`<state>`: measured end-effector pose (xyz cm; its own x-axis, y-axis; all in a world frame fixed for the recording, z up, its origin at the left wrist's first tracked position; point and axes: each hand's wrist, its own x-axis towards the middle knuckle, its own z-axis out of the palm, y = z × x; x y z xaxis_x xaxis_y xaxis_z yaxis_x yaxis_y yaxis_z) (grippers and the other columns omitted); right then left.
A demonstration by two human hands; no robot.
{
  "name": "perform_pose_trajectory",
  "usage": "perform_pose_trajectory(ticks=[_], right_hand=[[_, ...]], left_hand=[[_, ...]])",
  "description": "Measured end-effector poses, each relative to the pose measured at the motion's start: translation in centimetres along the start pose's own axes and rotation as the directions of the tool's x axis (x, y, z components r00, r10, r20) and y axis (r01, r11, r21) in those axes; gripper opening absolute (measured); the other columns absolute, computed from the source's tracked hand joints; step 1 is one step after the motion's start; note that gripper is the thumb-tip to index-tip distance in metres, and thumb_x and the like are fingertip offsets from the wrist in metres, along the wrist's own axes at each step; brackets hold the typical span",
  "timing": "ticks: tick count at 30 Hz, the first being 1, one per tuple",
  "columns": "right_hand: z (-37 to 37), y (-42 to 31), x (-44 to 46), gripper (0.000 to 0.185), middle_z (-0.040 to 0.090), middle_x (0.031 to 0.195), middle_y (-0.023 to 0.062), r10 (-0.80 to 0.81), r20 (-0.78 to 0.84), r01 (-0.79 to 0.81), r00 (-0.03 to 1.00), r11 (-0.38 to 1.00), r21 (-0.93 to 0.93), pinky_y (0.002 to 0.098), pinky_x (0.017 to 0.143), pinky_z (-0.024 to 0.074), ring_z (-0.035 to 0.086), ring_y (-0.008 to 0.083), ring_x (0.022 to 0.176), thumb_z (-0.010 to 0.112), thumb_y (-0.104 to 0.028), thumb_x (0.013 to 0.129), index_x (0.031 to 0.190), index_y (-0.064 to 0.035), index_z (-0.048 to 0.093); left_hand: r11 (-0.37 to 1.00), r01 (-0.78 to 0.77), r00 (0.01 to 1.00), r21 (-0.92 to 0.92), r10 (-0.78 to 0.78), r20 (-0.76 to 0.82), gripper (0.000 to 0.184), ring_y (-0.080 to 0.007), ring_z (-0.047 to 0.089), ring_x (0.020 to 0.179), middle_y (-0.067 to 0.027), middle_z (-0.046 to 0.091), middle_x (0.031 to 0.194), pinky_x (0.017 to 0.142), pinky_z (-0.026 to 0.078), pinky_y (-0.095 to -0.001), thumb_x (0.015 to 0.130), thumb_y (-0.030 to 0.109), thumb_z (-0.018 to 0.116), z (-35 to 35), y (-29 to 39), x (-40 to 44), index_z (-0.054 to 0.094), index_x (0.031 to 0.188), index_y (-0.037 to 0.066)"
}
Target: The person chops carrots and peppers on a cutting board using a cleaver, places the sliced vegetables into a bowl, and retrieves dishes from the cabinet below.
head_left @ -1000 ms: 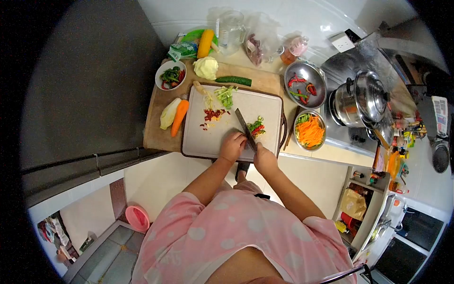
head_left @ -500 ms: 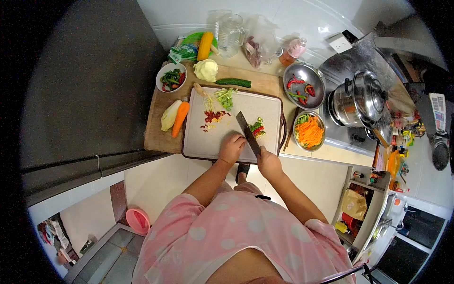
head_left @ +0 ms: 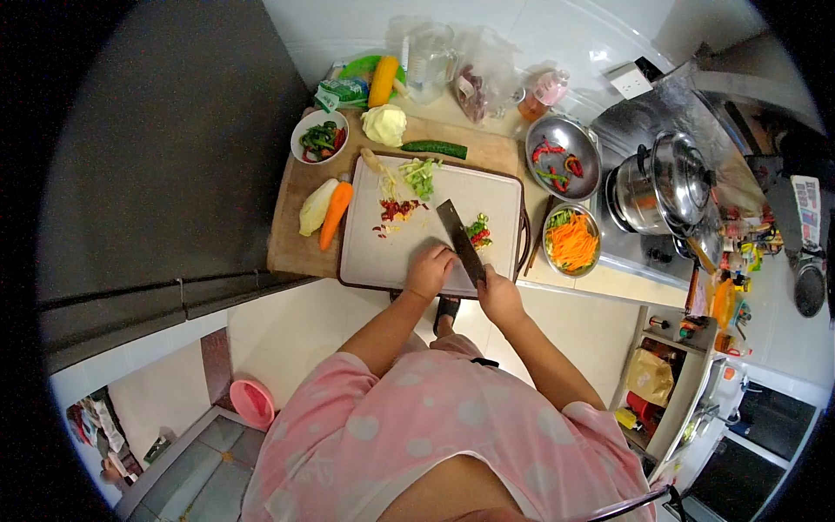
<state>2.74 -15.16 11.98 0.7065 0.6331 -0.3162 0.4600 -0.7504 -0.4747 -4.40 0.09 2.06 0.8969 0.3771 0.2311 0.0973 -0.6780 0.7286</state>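
Observation:
My right hand [head_left: 500, 296] grips the handle of a cleaver [head_left: 461, 239], whose blade lies angled over the cutting board [head_left: 374, 257]. Just left of the blade, my left hand [head_left: 430, 268] rests on the board with its fingers curled; whether they hold anything is hidden. Chopped green and red peppers [head_left: 478, 231] lie right of the blade. Farther left on the board are chopped dark red chili [head_left: 399, 210], cut pale green pieces [head_left: 419, 177] and thin shreds beside a piece of ginger [head_left: 370, 160].
A carrot [head_left: 336, 214], a cabbage [head_left: 384, 125] and a cucumber [head_left: 434, 149] lie around the board. On the right are a metal bowl of peppers [head_left: 564, 157], a bowl of carrot shreds [head_left: 571, 243] and a steel pot [head_left: 639, 193]. A white bowl [head_left: 297, 142] sits at left.
The cleaver and my right hand have shifted slightly right, and the blade now covers less of the chopped peppers. My left hand has stayed nearly in place.

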Motion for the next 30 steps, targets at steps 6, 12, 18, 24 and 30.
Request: perform_pose_trajectory(ticks=[6,12,18,24,30], right_hand=[[-0.4,-0.7,-0.2,0.015,0.062,0.075,0.0275,0.016,0.059,-0.012,0.998,0.998,-0.066,0.0529,0.064,0.0492,0.062,0.0442,0.072,0.048,-0.010,0.084,0.096,-0.0012,0.046],[1.5,-0.2,0.5,0.020,0.061,0.073,0.0278,-0.021,-0.014,0.021,1.000,1.000,-0.008,0.0533,0.065,0.0475,0.060,0.0455,0.071,0.055,-0.011,0.083,0.097,0.0011,0.048],[0.4,1.7,0.8,0.018,0.062,0.077,0.0262,0.042,-0.087,-0.030,0.995,0.991,0.128,0.0519,0.067,0.0481,0.061,0.0441,0.076,0.053,-0.013,0.085,0.098,-0.0019,0.050],[-2.9,5.0,-1.7,0.022,0.059,0.091,0.0178,-0.125,-0.341,0.160,0.932,0.984,0.075,0.0450,0.063,0.0483,0.062,0.0366,0.078,0.061,-0.004,0.079,0.101,-0.0049,0.056],[-4.8,5.4,-3.5,0.032,0.053,0.093,0.0087,-0.394,-0.315,0.339,0.863,0.916,-0.216,0.0392,0.063,0.0508,0.060,0.0287,0.073,0.064,-0.005,0.067,0.098,-0.0101,0.059]], left_hand=[[1.000,-0.015,1.000,-0.016,0.015,-0.004,0.007,-0.0278,0.060,0.086,-0.0077,0.061,0.091,0.077,0.049,-0.0382,0.077,0.009,0.064,0.0,-0.3,0.2,0.064,0.084,0.007],[1.000,0.028,0.999,-0.012,-0.028,0.015,0.010,-0.0307,0.061,0.086,-0.0111,0.062,0.093,0.077,0.050,-0.0405,0.080,0.010,0.063,0.5,-0.6,0.2,0.065,0.089,0.006],[0.987,0.043,0.996,-0.153,-0.031,0.079,0.008,-0.0314,0.060,0.083,-0.0101,0.061,0.091,0.073,0.050,-0.0391,0.080,0.007,0.062,0.5,0.1,1.8,0.063,0.087,0.005],[0.952,0.118,0.992,-0.281,-0.101,0.072,0.008,-0.0270,0.061,0.081,-0.0096,0.061,0.094,0.073,0.051,-0.0334,0.081,0.004,0.063,-4.3,-0.8,4.3,0.062,0.089,0.004],[0.975,0.076,0.983,-0.207,-0.038,0.182,0.008,-0.0250,0.061,0.085,-0.0087,0.061,0.093,0.074,0.050,-0.0323,0.081,0.004,0.064,-8.8,-1.3,6.9,0.063,0.088,0.005]])
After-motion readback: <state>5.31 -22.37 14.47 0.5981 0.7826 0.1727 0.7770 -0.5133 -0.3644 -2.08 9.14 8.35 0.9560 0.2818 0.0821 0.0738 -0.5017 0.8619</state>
